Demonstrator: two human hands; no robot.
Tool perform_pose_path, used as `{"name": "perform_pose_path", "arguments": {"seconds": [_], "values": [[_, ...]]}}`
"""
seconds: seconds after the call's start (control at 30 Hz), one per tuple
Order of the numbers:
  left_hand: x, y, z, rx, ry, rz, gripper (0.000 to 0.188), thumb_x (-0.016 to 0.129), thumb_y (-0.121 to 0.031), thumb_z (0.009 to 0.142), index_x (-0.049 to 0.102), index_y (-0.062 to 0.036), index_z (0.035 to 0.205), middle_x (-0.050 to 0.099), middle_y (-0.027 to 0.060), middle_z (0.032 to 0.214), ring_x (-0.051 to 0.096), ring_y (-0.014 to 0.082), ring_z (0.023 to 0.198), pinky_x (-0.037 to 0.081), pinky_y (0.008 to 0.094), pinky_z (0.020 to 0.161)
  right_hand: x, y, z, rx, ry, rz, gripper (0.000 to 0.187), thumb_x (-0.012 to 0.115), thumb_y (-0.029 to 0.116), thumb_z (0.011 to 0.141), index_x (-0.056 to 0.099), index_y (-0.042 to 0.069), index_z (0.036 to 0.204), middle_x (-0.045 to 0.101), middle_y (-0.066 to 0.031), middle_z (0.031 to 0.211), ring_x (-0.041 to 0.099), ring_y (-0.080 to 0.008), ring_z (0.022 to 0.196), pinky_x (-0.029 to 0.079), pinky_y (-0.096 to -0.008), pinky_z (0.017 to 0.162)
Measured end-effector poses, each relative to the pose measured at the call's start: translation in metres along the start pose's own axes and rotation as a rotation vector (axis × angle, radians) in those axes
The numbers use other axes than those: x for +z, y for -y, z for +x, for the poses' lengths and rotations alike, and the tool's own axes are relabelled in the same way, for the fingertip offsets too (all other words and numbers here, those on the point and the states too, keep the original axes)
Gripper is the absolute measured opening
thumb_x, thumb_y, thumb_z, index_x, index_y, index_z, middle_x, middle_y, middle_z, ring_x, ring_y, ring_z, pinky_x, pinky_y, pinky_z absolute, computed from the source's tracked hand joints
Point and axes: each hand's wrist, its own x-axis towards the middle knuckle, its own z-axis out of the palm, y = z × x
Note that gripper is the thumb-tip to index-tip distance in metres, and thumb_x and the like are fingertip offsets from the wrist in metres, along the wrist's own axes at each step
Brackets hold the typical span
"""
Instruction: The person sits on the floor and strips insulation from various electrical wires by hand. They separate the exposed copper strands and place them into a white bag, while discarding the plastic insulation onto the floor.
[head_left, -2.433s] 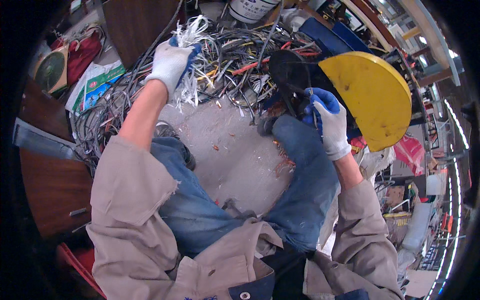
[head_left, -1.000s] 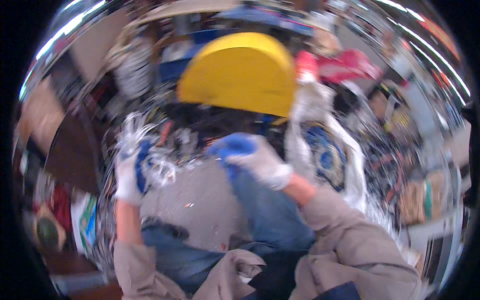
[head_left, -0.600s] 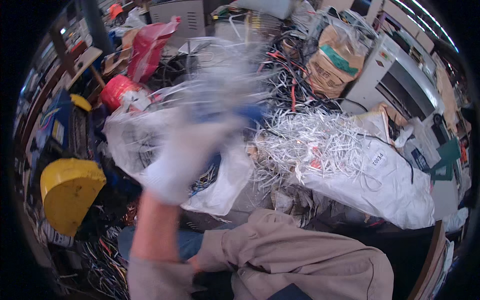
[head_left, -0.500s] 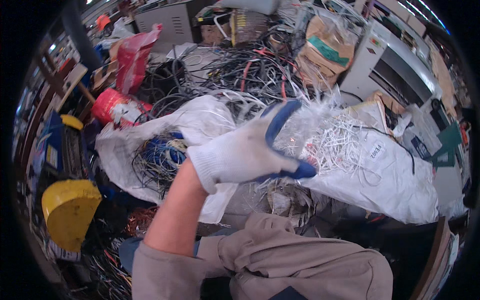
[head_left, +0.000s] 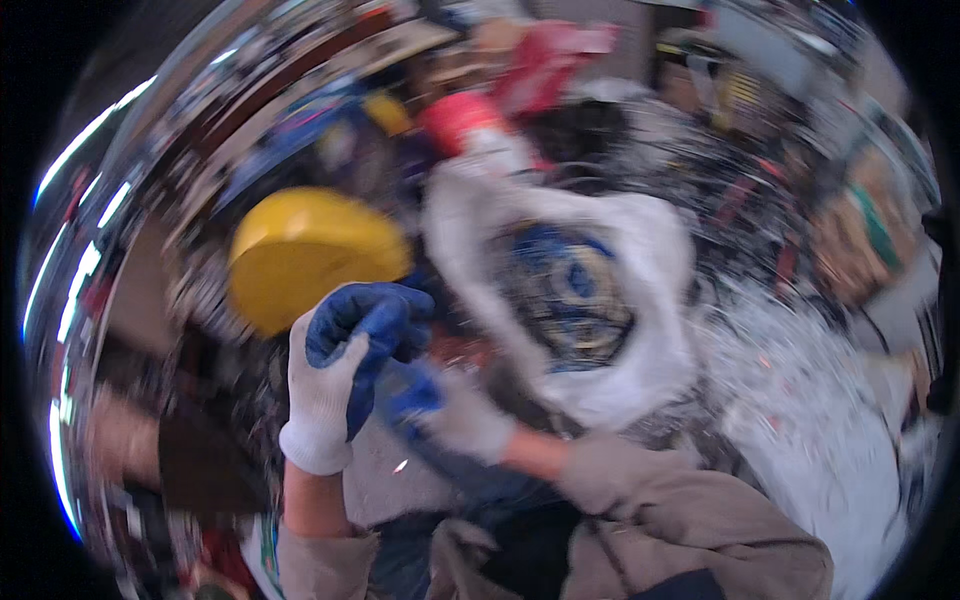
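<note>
Both my hands wear white knit gloves with blue coated palms and fingers. My left hand [head_left: 352, 365] is raised low in front of me, its fingers curled in; whether something is inside them I cannot see. Just right of it and lower, my right hand [head_left: 452, 408] points its fingers toward the left one, smeared by motion. Reddish copper-coloured wire [head_left: 462, 350] shows dimly behind the hands. To their right lies an opened white sack [head_left: 660, 245] with tangled blue, dark and yellowish wires [head_left: 572, 290] in it.
Behind my left hand stands a rounded yellow cover [head_left: 310, 250]. White stringy scrap [head_left: 765, 350] lies at the right. Dark cables [head_left: 735, 190] heap up at the back, near a brown paper bag [head_left: 850, 235]. A red bag [head_left: 550, 65] stands at the far middle.
The view has swung left and blurred. My left hand, open over the white scrap before, is now drawn back left with curled fingers. My right hand has come into view.
</note>
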Motion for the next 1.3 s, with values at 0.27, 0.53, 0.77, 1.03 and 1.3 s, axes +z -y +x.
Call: {"name": "perform_pose_path", "arguments": {"seconds": [0.27, 0.53, 0.77, 1.03, 1.3], "values": [[-0.107, 0.036, -0.145, -0.089, -0.354, 0.028, 0.029, 0.065, 0.004, 0.085, 0.066, 0.0048, 0.114, 0.07, 0.0106, 0.109, 0.064, 0.0135, 0.101, 0.051, 0.0263, 0.088, 0.044, 0.105, 0.027, -0.318, 0.324, -0.116, 0.078, 0.074, 0.005, 0.086, 0.032, 0.004, 0.152, 0.07, -0.0122, 0.081, 0.066, -0.0159, 0.07, 0.052, -0.0301, 0.066], [-0.13, 0.053, -0.186, 0.05, -0.621, -0.087, 0.018, 0.062, 0.001, 0.088, 0.069, 0.0055, 0.104, 0.07, 0.012, 0.101, 0.066, 0.0142, 0.088, 0.053, 0.0267, 0.077, 0.087, 0.098, 0.019, -0.526, 0.405, -0.263, 0.048, 0.077, 0.01, 0.081, 0.061, 0.005, 0.126, 0.071, -0.0145, 0.092, 0.069, -0.0322, 0.078, 0.054, -0.0362, 0.069], [-0.13, 0.07, -0.207, 0.083, -0.714, -0.069, 0.021, 0.06, -0.013, 0.097, 0.069, 0.0041, 0.107, 0.071, 0.0118, 0.101, 0.067, 0.0144, 0.082, 0.053, 0.0274, 0.073, 0.101, 0.094, 0.015, -0.551, 0.451, -0.355, 0.016, 0.07, 0.015, 0.085, 0.069, 0.008, 0.099, 0.069, -0.014, 0.092, 0.068, -0.0349, 0.082, 0.054, -0.0404, 0.069], [-0.147, 0.088, -0.195, 0.0, -0.912, -0.033, 0.022, 0.061, -0.018, 0.097, 0.066, 0.0024, 0.101, 0.067, 0.0056, 0.083, 0.058, 0.0104, 0.063, 0.045, 0.0252, 0.057, 0.116, 0.083, 0.004, -0.286, 0.62, -0.176, 0.013, 0.065, 0.017, 0.092, 0.069, 0.006, 0.097, 0.067, -0.0152, 0.081, 0.065, -0.0343, 0.072, 0.05, -0.0414, 0.062], [-0.215, 0.085, -0.208, 0.289, -1.183, -0.487, 0.013, 0.059, -0.021, 0.1, 0.061, -0.0085, 0.101, 0.056, -0.0024, 0.073, 0.049, 0.0074, 0.06, 0.039, 0.0235, 0.054, 0.09, 0.059, -0.037, 0.52, 0.594, 0.256, 0.028, 0.057, 0.026, 0.101, 0.07, 0.001, 0.1, 0.066, -0.0013, 0.076, 0.052, -0.0054, 0.059, 0.043, -0.0244, 0.052]]}}
